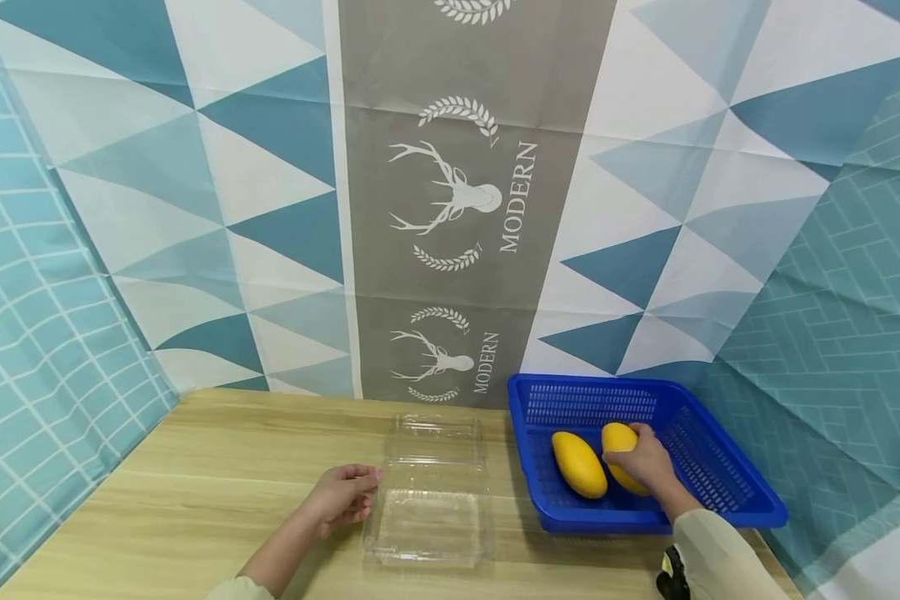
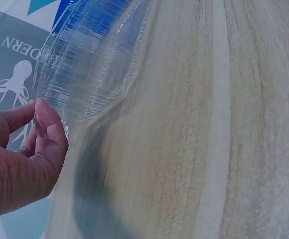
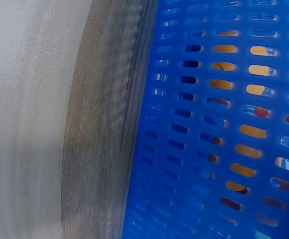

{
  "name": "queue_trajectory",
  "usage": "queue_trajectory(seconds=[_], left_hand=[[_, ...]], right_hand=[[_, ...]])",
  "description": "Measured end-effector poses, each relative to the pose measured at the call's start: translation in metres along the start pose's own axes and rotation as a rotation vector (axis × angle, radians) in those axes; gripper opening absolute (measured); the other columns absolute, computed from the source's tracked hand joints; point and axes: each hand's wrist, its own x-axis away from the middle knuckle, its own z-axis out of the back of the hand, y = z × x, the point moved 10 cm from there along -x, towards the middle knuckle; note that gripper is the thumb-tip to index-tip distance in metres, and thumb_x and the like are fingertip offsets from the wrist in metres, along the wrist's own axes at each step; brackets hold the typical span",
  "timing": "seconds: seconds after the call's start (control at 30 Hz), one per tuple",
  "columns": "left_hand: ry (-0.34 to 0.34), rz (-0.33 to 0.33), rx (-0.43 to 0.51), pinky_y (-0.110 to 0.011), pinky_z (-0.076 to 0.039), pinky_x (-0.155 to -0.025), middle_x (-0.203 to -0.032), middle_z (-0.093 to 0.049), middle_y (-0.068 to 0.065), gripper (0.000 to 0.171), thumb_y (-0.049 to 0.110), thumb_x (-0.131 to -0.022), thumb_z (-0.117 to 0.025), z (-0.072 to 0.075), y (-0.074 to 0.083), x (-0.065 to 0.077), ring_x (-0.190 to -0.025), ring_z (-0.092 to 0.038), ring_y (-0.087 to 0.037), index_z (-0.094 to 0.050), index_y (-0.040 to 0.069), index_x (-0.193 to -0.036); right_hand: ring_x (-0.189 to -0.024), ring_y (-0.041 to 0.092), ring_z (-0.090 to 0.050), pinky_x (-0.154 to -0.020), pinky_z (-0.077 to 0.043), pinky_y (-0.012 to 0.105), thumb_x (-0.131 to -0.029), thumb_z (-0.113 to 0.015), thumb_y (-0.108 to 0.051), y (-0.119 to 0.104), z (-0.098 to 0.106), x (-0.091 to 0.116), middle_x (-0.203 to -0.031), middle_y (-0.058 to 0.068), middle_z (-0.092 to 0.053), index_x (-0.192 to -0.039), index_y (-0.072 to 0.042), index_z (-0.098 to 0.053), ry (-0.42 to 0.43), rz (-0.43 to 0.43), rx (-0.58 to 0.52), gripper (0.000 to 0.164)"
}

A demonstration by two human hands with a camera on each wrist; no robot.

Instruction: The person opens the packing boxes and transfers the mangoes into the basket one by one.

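Observation:
A clear plastic clamshell box (image 1: 431, 521) lies with its lid folded back on the wooden table. At its left side, my left hand (image 1: 345, 497) pinches the rim between thumb and fingertips, as the left wrist view shows with the hand (image 2: 27, 154) at the box's edge (image 2: 92, 64). Inside the blue basket (image 1: 592, 521), my right hand (image 1: 647, 460) grips a yellow mango (image 1: 618, 437) from above. A second yellow mango (image 1: 579, 465) lies to its left. In the right wrist view the basket's slotted wall (image 3: 209, 124) hides the hand; only patches of yellow show through.
The wooden table (image 1: 195, 492) ends at a patterned cloth backdrop (image 1: 450, 275). Tiled-pattern sheets close in the left and right sides. The basket stands at the table's right, close to the backdrop. A dark strap (image 1: 672, 575) is at the right wrist.

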Motion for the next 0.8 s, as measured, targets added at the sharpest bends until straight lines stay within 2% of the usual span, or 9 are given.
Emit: queue_trajectory(seconds=[0.8], left_hand=[[0.010,0.007,0.005,-0.016,-0.050,-0.056,-0.080,-0.057,0.000,0.049,0.023,-0.093,-0.057,0.001,-0.001,0.000,-0.063,-0.054,-0.004,-0.043,-0.011,-0.126]], right_hand=[[-0.102,0.046,-0.047,-0.088,-0.045,0.058,-0.081,-0.068,-0.020,0.003,-0.011,-0.015,-0.122,0.038,-0.040,-0.136,0.011,-0.022,-0.053,0.014,0.032,0.078]])
